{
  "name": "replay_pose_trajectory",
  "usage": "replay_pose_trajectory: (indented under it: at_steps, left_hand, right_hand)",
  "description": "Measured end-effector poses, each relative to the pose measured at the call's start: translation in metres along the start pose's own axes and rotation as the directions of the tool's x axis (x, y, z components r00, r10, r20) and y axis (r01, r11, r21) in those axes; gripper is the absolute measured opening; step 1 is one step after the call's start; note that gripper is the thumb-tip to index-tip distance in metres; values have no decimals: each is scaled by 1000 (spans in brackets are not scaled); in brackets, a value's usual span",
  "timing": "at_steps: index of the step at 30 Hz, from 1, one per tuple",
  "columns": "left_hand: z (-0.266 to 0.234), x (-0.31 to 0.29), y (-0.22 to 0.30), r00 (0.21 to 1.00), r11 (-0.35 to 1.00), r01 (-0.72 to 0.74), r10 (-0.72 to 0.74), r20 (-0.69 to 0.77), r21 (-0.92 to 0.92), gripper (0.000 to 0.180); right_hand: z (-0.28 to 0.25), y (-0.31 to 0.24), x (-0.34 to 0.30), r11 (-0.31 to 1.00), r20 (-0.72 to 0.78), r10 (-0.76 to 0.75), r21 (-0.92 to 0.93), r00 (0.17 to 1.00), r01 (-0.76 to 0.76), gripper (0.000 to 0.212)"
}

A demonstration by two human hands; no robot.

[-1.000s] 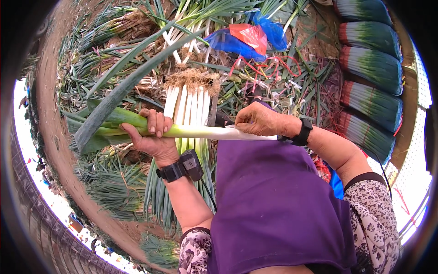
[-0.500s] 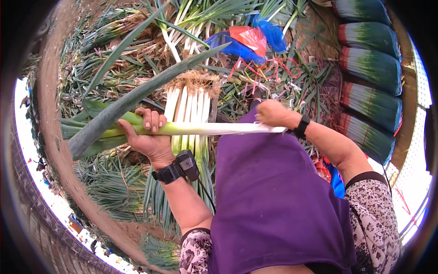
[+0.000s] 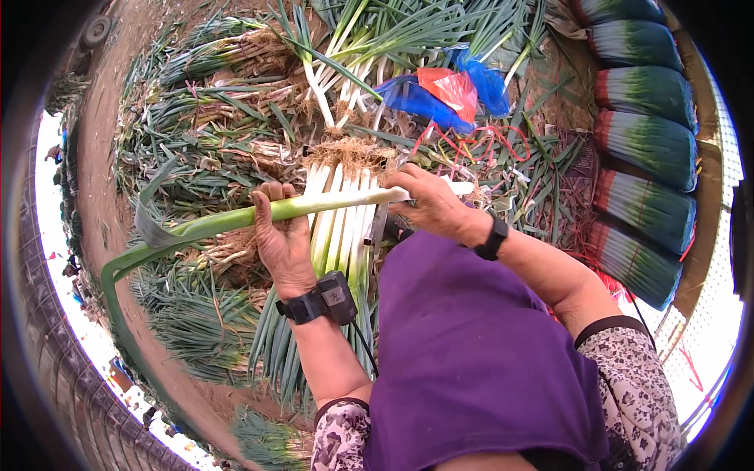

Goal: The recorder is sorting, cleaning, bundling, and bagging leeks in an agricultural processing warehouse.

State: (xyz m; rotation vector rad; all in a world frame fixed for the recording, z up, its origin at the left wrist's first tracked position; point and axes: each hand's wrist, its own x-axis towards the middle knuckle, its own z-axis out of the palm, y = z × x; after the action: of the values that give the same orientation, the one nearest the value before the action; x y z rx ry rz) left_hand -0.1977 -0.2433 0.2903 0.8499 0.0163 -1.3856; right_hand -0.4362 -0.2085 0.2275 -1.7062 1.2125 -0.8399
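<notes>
A long green onion (image 3: 338, 202) lies nearly level in front of me, white end to the right. Its green leaf bends sharply downward at the far left. My left hand (image 3: 284, 243) holds the pale green part across the palm, fingertips above it. My right hand (image 3: 436, 206) is closed around the white part, whose tip (image 3: 462, 188) pokes out beyond the knuckles. Just under the right fingers, the pale outer layer shows a ragged edge. Below the stalk lies a row of trimmed green onions (image 3: 339, 224), their bushy roots (image 3: 351, 154) pointing away from me.
Wrapped bundles of green onions (image 3: 646, 149) line the right side. Red and blue plastic bags (image 3: 448, 88) and red ties (image 3: 503, 141) lie farther off. Loose onions and leaf scraps (image 3: 236, 157) cover the ground at left. A purple apron (image 3: 479, 337) covers my lap.
My right hand has moved left and a little away from me along the stalk. My left hand has shifted slightly right, its grip turned. The big leaf swung from upper right to lower left.
</notes>
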Motion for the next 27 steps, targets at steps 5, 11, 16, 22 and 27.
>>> replay_pose_trajectory:
  at_steps: [5,11,16,22,27]
  left_hand:
    - [-10,1,-6,998,998,29,-25,-57,57,22]
    - [-24,8,-13,993,999,17,-11,-114,49,21]
    - [-24,12,-12,990,999,15,-9,-141,41,22]
    - [-35,17,19,990,999,-47,50,-130,25,23]
    - [-23,14,29,997,999,9,-5,-82,45,25]
  right_hand:
    - [21,24,18,999,75,39,26,996,-41,23]
    - [21,21,14,1000,192,4,-22,981,1,21]
    - [9,19,-2,961,208,-219,-123,953,248,14]
    - [-49,80,-82,960,152,27,-278,988,16,13]
    - [-102,124,-140,672,-20,486,-631,874,-388,16]
